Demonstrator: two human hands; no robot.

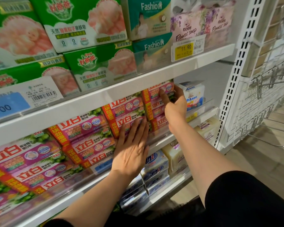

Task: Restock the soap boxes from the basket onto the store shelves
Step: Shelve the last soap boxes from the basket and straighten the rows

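Observation:
Pink and red soap boxes (82, 126) fill the middle shelf in stacked rows. At the right end of that row my right hand (175, 104) grips the top pink soap box (157, 90) of a stack, thumb on its front and fingers round its right end, just under the upper shelf board. My left hand (131, 148) lies flat with straight fingers against the front of the neighbouring stack of pink boxes (125, 115). The basket is out of view.
Green soap packs (82, 22), teal boxes (147, 17) and floral soap bags (202, 22) stand on the upper shelf (105, 97). White-blue soap packs (193, 95) sit right of my right hand. Blue-white and cream soaps (156, 164) fill lower shelves. A wire rack (269, 89) stands right.

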